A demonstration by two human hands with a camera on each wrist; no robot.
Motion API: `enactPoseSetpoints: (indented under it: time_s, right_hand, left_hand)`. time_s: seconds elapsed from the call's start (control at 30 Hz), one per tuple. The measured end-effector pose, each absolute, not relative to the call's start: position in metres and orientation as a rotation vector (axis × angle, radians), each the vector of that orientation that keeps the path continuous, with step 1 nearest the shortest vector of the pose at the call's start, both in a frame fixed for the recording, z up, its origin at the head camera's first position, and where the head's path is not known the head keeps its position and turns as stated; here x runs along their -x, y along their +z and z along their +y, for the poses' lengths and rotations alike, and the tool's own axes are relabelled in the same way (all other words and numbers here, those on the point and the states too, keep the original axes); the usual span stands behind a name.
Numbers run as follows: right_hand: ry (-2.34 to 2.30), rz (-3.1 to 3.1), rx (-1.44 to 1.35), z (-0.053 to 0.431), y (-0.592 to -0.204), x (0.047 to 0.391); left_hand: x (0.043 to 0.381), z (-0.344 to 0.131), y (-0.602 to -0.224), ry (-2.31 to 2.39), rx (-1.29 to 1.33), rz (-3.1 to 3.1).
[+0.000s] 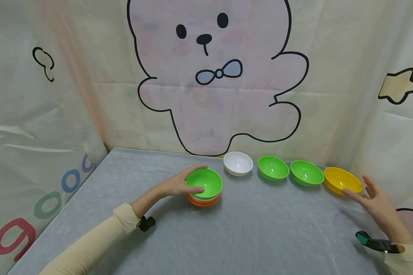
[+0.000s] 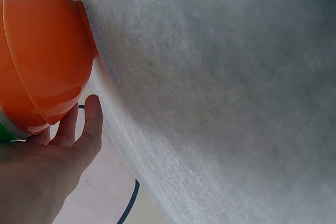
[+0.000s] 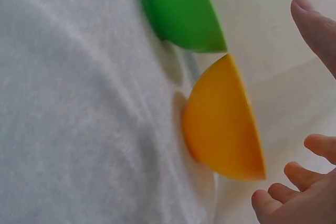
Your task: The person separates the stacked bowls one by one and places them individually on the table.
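Observation:
My left hand [image 1: 177, 184] holds a stack of nested bowls from its left side, with the thumb at the front and fingers round the back. A green bowl [image 1: 208, 182] is on top, a white rim shows under it, and orange bowls [image 1: 203, 203] are lowest. In the left wrist view the rounded side of an orange bowl [image 2: 50, 51] fills the upper left, close to the fingers. At the far right, my right hand [image 1: 382, 206] is spread beside a yellow bowl [image 1: 342, 181]. The right wrist view shows space between its fingers and the yellow bowl [image 3: 223, 124].
Left of the yellow bowl, a row along the grey table's [image 1: 261, 236] back edge holds two green bowls [image 1: 307, 173] and a white bowl [image 1: 238, 164]. A printed cloth [image 1: 206, 114] hangs behind the table and along both sides.

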State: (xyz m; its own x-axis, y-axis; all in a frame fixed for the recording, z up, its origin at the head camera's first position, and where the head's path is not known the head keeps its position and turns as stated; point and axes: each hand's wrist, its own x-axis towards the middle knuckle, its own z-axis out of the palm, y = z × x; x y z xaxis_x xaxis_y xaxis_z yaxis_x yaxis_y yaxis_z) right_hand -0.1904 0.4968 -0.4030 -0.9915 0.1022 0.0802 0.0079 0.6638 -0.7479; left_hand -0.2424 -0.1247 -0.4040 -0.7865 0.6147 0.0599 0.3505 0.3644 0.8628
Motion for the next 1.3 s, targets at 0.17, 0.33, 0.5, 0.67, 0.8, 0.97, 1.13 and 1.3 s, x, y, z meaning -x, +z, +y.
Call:
enactPoseSetpoints:
  time_s: [0.17, 0.33, 0.5, 0.67, 0.8, 0.97, 1.13, 1.3]
  right_hand:
    - [1.224, -2.657, 0.072, 0.488, -0.399, 0.187]
    - [1.204, -2.586, 0.09, 0.477, -0.391, 0.186]
    - [1.28, -2.527, 0.06, 0.468, -0.384, 0.185]
    - [1.388, -2.414, -0.083, 0.457, -0.377, 0.183]
    - [1.385, -2.396, -0.18, 0.445, -0.376, 0.185]
    - [1.407, -2.407, -0.295, 0.432, -0.379, 0.19]
    - [1.543, -2.327, -0.438, 0.418, -0.381, 0.195]
    - [1.563, -2.344, -0.495, 0.404, -0.385, 0.199]
  left_hand:
    - [0.243, -0.125, -0.405, 1.386, -0.853, 2.355]
    - [0.243, -0.125, -0.406, 1.378, -0.849, 2.362]
    - [0.243, -0.125, -0.406, 1.387, -0.841, 2.359]
    - [0.242, -0.125, -0.406, 1.384, -0.839, 2.362]
    - [0.243, -0.125, -0.405, 1.379, -0.846, 2.367]
    - [0.242, -0.125, -0.404, 1.384, -0.843, 2.364]
    - [0.242, -0.125, -0.403, 1.389, -0.848, 2.36]
    - [0.241, -0.126, -0.404, 1.391, -0.851, 2.361]
